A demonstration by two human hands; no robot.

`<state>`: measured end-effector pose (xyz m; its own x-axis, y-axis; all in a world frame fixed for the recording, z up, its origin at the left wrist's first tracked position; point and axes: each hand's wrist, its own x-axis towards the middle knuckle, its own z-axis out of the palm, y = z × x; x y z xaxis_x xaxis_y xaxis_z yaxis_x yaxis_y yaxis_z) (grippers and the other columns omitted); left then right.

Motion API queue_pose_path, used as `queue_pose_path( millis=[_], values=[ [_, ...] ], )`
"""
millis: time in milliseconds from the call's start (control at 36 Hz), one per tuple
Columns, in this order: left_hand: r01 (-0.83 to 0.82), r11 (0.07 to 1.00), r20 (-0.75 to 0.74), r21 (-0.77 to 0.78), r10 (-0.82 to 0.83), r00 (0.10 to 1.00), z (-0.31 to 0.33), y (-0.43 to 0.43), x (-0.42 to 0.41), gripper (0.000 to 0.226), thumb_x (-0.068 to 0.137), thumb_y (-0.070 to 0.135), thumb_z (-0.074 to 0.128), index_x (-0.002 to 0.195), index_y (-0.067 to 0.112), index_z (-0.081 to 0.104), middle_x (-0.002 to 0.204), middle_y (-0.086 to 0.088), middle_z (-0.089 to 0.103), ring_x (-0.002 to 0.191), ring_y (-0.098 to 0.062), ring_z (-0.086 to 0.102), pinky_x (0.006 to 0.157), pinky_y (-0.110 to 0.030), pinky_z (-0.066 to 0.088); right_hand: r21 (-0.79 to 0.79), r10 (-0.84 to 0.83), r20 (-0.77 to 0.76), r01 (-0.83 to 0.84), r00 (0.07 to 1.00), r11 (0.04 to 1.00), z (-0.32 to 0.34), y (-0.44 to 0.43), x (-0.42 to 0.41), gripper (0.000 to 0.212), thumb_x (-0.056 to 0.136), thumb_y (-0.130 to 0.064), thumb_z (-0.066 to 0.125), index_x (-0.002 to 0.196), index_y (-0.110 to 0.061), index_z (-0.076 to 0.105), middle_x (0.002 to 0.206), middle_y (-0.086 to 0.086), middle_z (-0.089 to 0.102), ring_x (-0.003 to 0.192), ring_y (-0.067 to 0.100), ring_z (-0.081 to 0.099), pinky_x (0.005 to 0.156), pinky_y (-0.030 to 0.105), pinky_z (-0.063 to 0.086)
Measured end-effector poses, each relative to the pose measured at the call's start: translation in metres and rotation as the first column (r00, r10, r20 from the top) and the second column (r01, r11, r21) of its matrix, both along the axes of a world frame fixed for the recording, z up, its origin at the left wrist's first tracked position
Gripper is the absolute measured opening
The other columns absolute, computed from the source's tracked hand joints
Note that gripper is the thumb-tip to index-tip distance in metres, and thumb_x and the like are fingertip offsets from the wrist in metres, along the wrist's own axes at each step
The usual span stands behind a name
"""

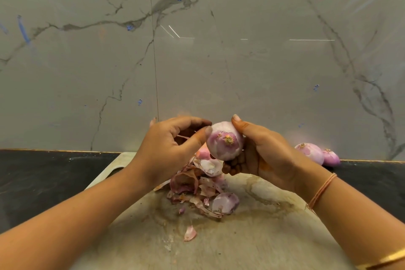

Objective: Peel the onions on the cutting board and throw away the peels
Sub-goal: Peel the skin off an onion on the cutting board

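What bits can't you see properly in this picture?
All in the head view:
Back of the onion: covered by the right hand.
Whether the left hand pinches a peel: too thin, blurred.
Far part of the peel pile: behind both hands.
Any bin: outside the frame.

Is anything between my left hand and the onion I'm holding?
Nothing visible. The right hand grips the onion above the board; the left hand is right beside it, its thumb touching the skin.
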<state>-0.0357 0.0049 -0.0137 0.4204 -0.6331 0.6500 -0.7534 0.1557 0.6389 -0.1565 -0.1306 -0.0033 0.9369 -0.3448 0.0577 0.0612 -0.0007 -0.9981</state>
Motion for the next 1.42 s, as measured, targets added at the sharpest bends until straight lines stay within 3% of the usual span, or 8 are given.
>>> queue_pose_path(
  millis=[139,472,639,833,1028,1111,1250,1417],
  values=[
    [0.095,0.994,-0.055,0.052,-0.093,0.994,0.0,-0.001,-0.002,0.045,0.069,0.047,0.062,0.105,0.021,0.071,0.095,0.004,0.071,0.09,-0.008,0.067,0.077,-0.021,0.055,-0.05,0.022,-0.014,-0.023,1.0,0.998,0.0,0.001,0.0,0.051,0.097,-0.048,0.034,0.109,-0.008,0.064,0.089,0.021,0.069,0.061,0.021,0.061,0.058,0.028,0.053],
    [0.043,0.999,-0.112,0.015,-0.041,0.993,-0.003,-0.003,0.003,0.018,0.081,0.017,0.069,0.085,0.034,0.07,0.085,0.003,0.073,0.086,-0.013,0.068,0.079,-0.028,0.057,-0.163,0.047,0.001,-0.046,0.999,0.986,-0.001,0.004,-0.001,0.042,0.093,-0.043,0.047,0.097,-0.005,0.065,0.076,0.015,0.064,0.056,0.019,0.056,0.055,0.027,0.049],
    [-0.06,0.998,0.176,0.026,0.055,0.983,-0.002,0.001,-0.001,0.035,0.069,0.044,0.057,0.094,0.027,0.075,0.077,0.008,0.073,0.073,-0.005,0.067,0.065,-0.024,0.056,-0.191,0.048,0.001,-0.047,0.999,0.981,-0.001,0.004,0.0,0.048,0.082,-0.046,0.053,0.102,-0.004,0.065,0.076,0.014,0.065,0.055,0.019,0.055,0.053,0.026,0.049],
    [-0.13,0.991,0.472,0.023,0.104,0.876,-0.002,0.002,0.0,0.041,0.079,0.038,0.049,0.094,0.012,0.075,0.071,0.001,0.071,0.058,-0.013,0.063,0.049,-0.036,0.054,-0.198,0.053,0.0,-0.052,0.999,0.979,-0.003,0.005,0.001,0.044,0.084,-0.045,0.053,0.1,-0.007,0.065,0.075,0.013,0.066,0.056,0.02,0.056,0.055,0.027,0.048],
    [-0.215,0.974,0.614,-0.076,0.216,0.759,-0.002,0.002,0.002,0.037,0.081,0.026,0.047,0.095,0.006,0.075,0.07,-0.001,0.071,0.056,-0.008,0.06,0.057,-0.015,0.047,-0.167,0.043,0.008,-0.041,0.999,0.985,-0.002,0.004,0.001,0.049,0.083,-0.047,0.051,0.101,-0.003,0.066,0.077,0.015,0.064,0.055,0.018,0.055,0.056,0.027,0.047],
    [-0.189,0.98,0.519,-0.059,0.192,0.833,-0.003,0.001,0.008,0.037,0.083,0.029,0.046,0.098,0.011,0.075,0.073,0.0,0.072,0.059,-0.013,0.065,0.061,-0.04,0.057,-0.146,0.045,0.013,-0.043,0.999,0.988,-0.001,0.004,0.0,0.049,0.085,-0.047,0.049,0.1,-0.003,0.066,0.079,0.016,0.064,0.057,0.018,0.055,0.057,0.028,0.047],
    [-0.062,0.997,0.232,-0.039,0.069,0.97,-0.005,0.0,0.01,0.044,0.087,0.042,0.039,0.103,0.019,0.073,0.084,0.006,0.073,0.077,-0.015,0.068,0.069,-0.047,0.055,-0.118,0.033,0.007,-0.032,0.999,0.993,-0.001,0.002,-0.001,0.05,0.094,-0.044,0.044,0.106,0.0,0.064,0.087,0.019,0.063,0.059,0.017,0.054,0.057,0.026,0.047],
    [-0.051,0.993,0.215,0.106,0.027,0.976,-0.006,-0.005,0.007,0.045,0.083,0.064,0.037,0.103,0.034,0.065,0.088,0.015,0.067,0.086,-0.005,0.063,0.072,-0.03,0.053,-0.112,0.043,0.013,-0.041,0.999,0.993,-0.002,0.001,0.0,0.048,0.094,-0.043,0.044,0.108,-0.002,0.062,0.089,0.019,0.061,0.06,0.016,0.053,0.057,0.026,0.047]
  ],
)
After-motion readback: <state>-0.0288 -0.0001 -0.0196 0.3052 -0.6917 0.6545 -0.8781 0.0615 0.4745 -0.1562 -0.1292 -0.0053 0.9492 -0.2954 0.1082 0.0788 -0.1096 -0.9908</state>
